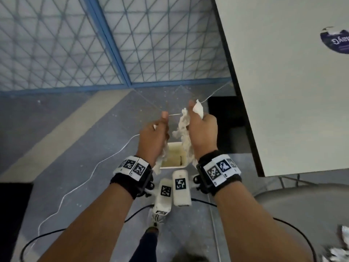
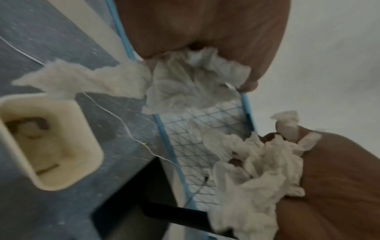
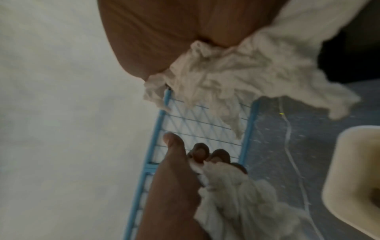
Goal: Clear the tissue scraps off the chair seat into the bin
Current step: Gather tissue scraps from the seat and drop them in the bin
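In the head view both hands hover over a cream rectangular bin (image 1: 172, 166) that stands on the grey floor. My left hand (image 1: 154, 135) grips a wad of white tissue scraps (image 1: 162, 155) that hangs toward the bin's left rim. My right hand (image 1: 203, 129) grips a larger bunch of tissue (image 1: 182, 127) trailing over the bin's right side. The left wrist view shows the tissue (image 2: 185, 84) bunched in the palm, and the bin (image 2: 90, 138) below. In the right wrist view more tissue (image 3: 246, 73) spills from the fist. The grey chair seat (image 1: 302, 214) lies at the lower right, with crumpled scraps (image 1: 340, 248) at its edge.
A white tabletop (image 1: 283, 91) with a purple disc (image 1: 336, 40) juts in from the right, close to the bin. A blue-framed mesh panel (image 1: 151, 44) stands behind. A thin white cord (image 1: 90, 174) and black cables (image 1: 294, 226) cross the floor.
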Motion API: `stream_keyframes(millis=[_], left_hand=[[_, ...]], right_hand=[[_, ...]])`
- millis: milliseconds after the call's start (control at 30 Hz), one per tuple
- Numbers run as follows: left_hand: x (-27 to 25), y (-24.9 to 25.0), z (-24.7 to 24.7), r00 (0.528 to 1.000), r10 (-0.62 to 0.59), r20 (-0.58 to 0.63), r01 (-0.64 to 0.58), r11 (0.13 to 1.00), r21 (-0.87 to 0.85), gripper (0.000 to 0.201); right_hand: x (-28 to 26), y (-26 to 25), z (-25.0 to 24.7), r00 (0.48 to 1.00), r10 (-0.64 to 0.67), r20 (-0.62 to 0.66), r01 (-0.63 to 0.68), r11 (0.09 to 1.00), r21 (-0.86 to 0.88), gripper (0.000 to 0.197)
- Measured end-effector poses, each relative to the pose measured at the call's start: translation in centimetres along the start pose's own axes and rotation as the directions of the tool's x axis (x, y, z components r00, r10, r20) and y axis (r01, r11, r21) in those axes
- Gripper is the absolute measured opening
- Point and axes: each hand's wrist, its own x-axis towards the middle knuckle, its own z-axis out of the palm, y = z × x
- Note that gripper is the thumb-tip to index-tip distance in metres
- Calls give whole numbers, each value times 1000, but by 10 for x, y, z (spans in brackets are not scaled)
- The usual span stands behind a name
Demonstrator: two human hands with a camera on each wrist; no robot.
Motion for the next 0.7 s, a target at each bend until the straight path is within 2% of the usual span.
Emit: stream_keyframes(millis=[33,100,133,200,233,300,400,500,633,700], left_hand=[[17,-20,-2,998,-54,14,53,997,61,43],[50,-63,-4,980,-188,60,181,978,106,18],[64,-83,-5,961,-261,88,255,964,73,13],[91,-121,-4,915,-379,134,385,923,-19,29],[101,-138,-6,903,-404,145,407,913,4,36],[122,-173,-5,892,-422,160,393,901,184,40],[148,-218,0,870,-451,201,347,848,400,42],[164,-247,3,850,-457,264,248,787,565,46],[181,-274,9,849,-403,343,143,799,584,50],[188,-280,12,844,-385,374,123,816,564,52]], right_hand=[[18,23,11,999,30,12,-29,998,-52,54],[47,66,26,993,103,51,-98,989,-108,27],[61,89,33,981,175,84,-164,979,-122,30],[89,130,44,930,329,165,-297,936,-190,68],[100,150,50,898,400,185,-343,898,-275,75],[120,185,57,861,478,176,-378,831,-408,68],[134,228,64,847,508,158,-352,757,-550,57],[146,268,71,848,502,168,-298,715,-632,54],[154,294,73,832,512,214,-309,747,-588,56],[155,305,78,814,529,239,-370,790,-488,68]])
